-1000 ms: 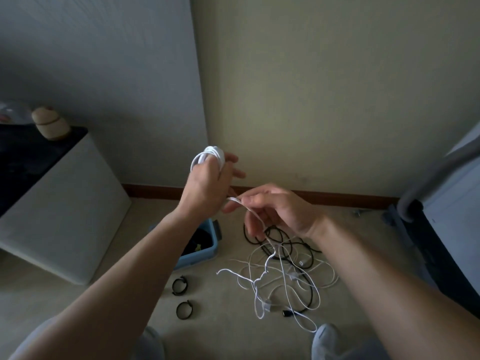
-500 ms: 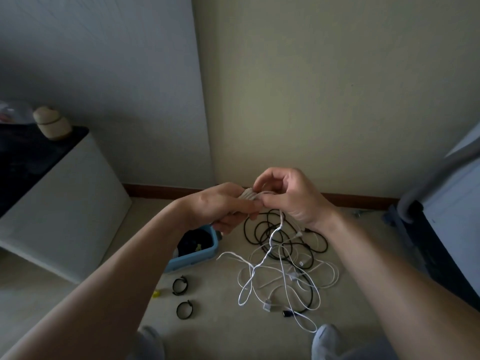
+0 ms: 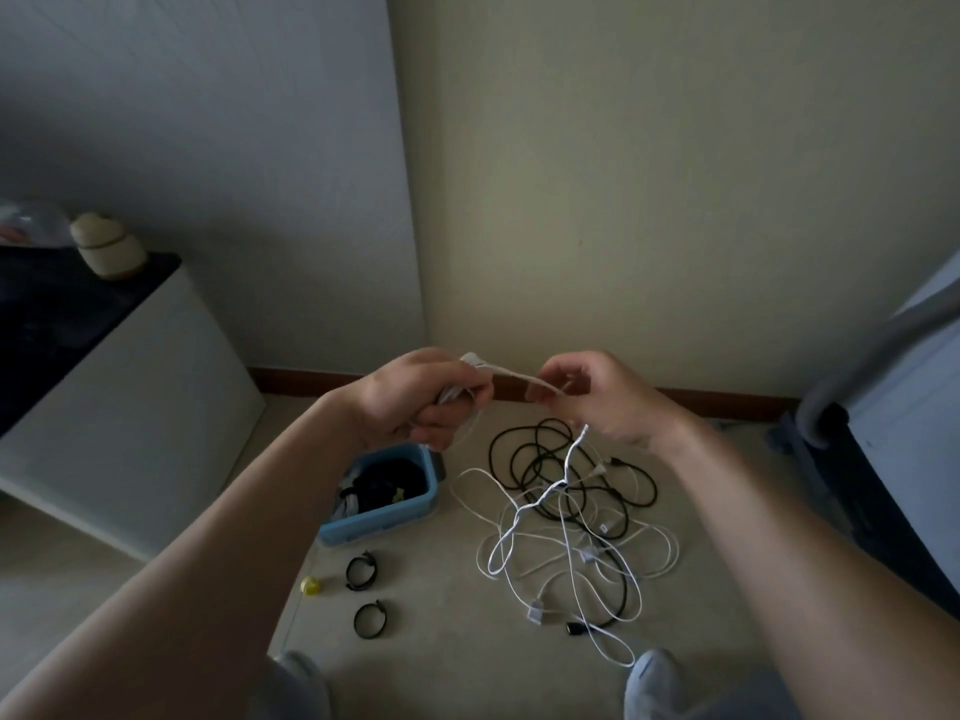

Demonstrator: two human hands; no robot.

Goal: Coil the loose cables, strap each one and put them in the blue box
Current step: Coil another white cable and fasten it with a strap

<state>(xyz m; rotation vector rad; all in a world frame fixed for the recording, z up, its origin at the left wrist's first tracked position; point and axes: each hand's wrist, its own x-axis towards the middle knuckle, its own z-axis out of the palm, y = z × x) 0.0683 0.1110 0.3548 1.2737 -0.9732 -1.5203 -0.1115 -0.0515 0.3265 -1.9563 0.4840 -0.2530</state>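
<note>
Hands — left (image 3: 415, 402), right (image 3: 608, 402) — parted, white cable (image 3: 514, 376) taut; straps (image 3: 362, 570) beside blue box (image 3: 384, 517).

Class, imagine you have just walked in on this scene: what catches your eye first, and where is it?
The two raised hands at the centre: the left hand grips a bunched white cable, and the right hand pinches the stretch running between them. Below on the floor sprawls a tangle of black and white cables, with the blue box to its left.

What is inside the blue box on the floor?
The blue box holds dark coiled cables, a pale bundle and a yellow bit. The left forearm covers its far left corner.
</note>
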